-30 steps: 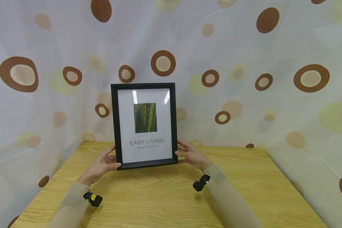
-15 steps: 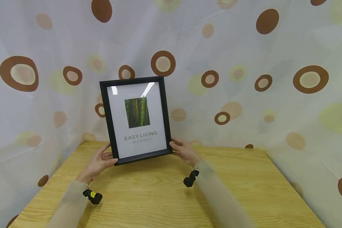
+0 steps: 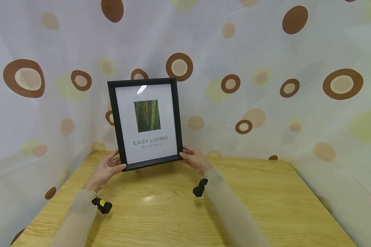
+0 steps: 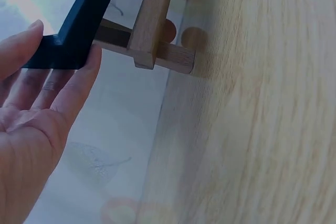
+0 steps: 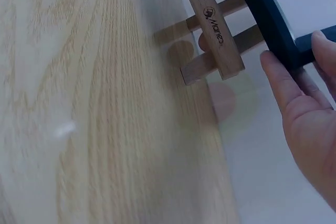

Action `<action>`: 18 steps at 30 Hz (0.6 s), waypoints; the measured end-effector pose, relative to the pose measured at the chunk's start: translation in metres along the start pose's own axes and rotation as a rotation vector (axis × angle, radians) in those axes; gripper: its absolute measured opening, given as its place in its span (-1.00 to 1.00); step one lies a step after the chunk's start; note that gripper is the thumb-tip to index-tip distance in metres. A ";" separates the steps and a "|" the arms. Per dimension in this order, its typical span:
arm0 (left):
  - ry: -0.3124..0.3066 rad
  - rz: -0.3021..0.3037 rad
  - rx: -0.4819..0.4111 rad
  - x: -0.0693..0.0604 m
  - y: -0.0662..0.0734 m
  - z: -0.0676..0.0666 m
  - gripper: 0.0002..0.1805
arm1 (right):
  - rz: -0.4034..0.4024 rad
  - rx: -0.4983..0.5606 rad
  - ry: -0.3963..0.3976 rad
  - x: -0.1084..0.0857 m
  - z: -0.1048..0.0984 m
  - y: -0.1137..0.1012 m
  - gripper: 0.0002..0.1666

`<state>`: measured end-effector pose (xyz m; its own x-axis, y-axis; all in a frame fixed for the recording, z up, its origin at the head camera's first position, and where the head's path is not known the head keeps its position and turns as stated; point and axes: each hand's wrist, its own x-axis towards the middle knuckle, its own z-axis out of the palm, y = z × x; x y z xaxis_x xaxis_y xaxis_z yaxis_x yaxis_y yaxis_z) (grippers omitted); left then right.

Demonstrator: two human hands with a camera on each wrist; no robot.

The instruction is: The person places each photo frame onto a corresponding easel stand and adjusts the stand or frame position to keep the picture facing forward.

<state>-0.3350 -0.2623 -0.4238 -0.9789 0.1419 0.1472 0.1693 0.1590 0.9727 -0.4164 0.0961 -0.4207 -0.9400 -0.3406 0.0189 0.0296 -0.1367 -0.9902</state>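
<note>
A black picture frame (image 3: 168, 120) with a bamboo picture and the words "EASY LIVING" is held up above the table, leaning slightly to the left. My left hand (image 3: 105, 170) grips its lower left corner, thumb on the front and fingers round the side and behind. At the lower right corner my right hand (image 3: 195, 161) pinches it, thumb likewise in front. Behind the frame stands a small wooden easel; the left wrist view shows one leg (image 4: 152, 19), and the right wrist view another leg (image 5: 212, 24) with printed lettering. In the head view the easel is almost wholly hidden.
The light wooden table (image 3: 160, 212) reaches back to a pale curtain (image 3: 204, 41) with brown and yellow dots, which hangs at the back and both sides. Each wrist carries a small black camera (image 3: 103, 206).
The picture frame has moved left and up, and its lean to the left has grown. Both hands have gone with it, the right hand shifting further left than the left hand.
</note>
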 end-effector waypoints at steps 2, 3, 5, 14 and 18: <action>0.009 0.003 0.004 0.002 -0.002 0.001 -0.09 | -0.002 0.023 0.020 0.001 0.002 0.004 -0.38; 0.012 0.007 0.007 0.003 -0.003 0.001 -0.10 | -0.001 0.035 0.033 0.001 0.002 0.006 -0.37; 0.022 0.013 0.015 0.006 -0.006 0.000 -0.12 | -0.001 0.045 0.055 0.002 0.005 0.008 -0.37; 0.051 -0.018 -0.037 0.014 -0.016 0.001 -0.12 | -0.031 -0.084 0.134 0.011 0.013 0.014 -0.37; 0.054 -0.033 -0.067 0.016 -0.021 0.002 -0.12 | -0.021 -0.093 0.109 0.016 0.012 0.017 -0.37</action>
<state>-0.3537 -0.2618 -0.4426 -0.9888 0.0843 0.1230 0.1310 0.0967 0.9867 -0.4268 0.0768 -0.4359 -0.9716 -0.2349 0.0298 -0.0174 -0.0546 -0.9984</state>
